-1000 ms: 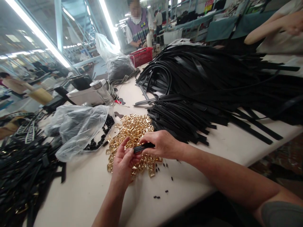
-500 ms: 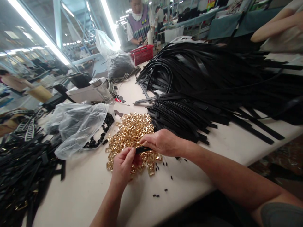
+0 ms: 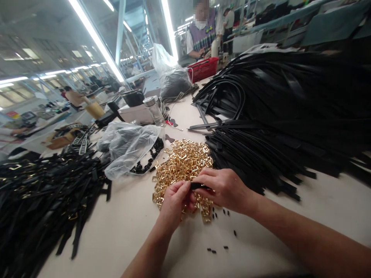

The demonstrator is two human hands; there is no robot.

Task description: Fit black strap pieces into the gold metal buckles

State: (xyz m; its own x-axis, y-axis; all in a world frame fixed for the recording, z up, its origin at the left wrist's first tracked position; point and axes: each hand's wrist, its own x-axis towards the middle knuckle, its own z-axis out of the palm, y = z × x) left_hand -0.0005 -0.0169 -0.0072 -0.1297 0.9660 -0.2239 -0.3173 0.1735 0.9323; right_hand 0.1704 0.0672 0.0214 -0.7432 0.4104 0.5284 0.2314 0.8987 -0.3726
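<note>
The left hand (image 3: pixel 174 199) has a narrow grip, thumb and fingers pinching the near end of a short black strap (image 3: pixel 198 186). The right hand (image 3: pixel 228 189) is curled over the strap's other part, its fingertips drawn in close; whether they also hold some small part cannot be told, as the knuckles hide it. The strap is between the 2 hands, above the near side of a heap of gold buckles (image 3: pixel 185 158).

With the strap as the clock's centre, the heap spreads mainly toward 11 o'clock. For fine work like this, a firm left pinch close to the spot being worked should stop the strap bending, while the right fingers press and guide with small moves. Laying the strap flat and untwisted would likely help, and a little lift off the heap should prevent snagging on a buckle.

Small black pieces (image 3: pixel 235 233) lie scattered on the table (image 3: pixel 116 239) from 4 to 5 o'clock, easily brushed by the right wrist. A large pile of black straps (image 3: pixel 284 104) sits toward 2 o'clock, and a clear plastic bag (image 3: pixel 130 146) toward 10 o'clock.
</note>
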